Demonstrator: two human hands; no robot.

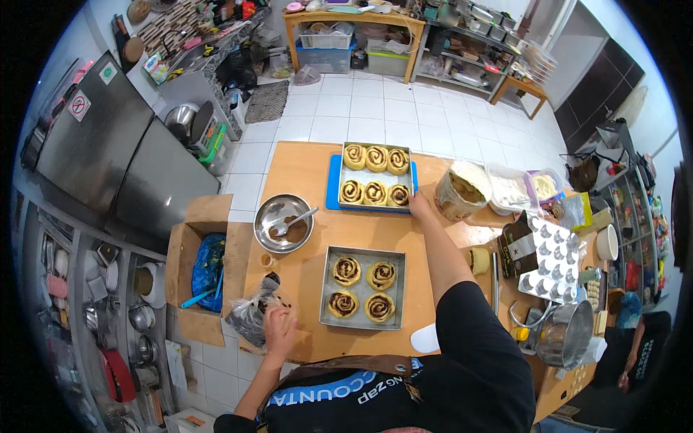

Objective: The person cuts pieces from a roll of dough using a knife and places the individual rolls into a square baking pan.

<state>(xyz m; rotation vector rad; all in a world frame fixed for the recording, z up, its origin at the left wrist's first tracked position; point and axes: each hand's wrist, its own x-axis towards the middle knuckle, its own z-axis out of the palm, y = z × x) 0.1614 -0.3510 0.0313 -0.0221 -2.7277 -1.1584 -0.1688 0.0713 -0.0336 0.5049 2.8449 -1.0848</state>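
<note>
My right hand (pixel 419 205) grips the near right corner of a square metal baking pan (pixel 375 176). Several raw spiral rolls (pixel 376 157) with dark filling sit inside it in two rows. Closer to me is a second square pan (pixel 363 288), with several larger spiral rolls (pixel 346 271) spaced apart. My left hand (pixel 280 330) rests at the table's left front, fingers loosely extended and holding nothing visible. Beside it lies a crumpled clear plastic bag (pixel 249 317) with dark bits near its mouth. Up from that, a steel bowl (pixel 264 222) holds brown powder and a spoon (pixel 297 221).
A blue board or tray (pixel 333 189) lies under the far pan. To the right are a large tub (pixel 463 190), white containers (pixel 509 189), a muffin tin (pixel 552 260), a rolling pin (pixel 495 281) and a mixer bowl (pixel 567 335). An open cardboard box (pixel 206 328) stands left of the table (pixel 296 159).
</note>
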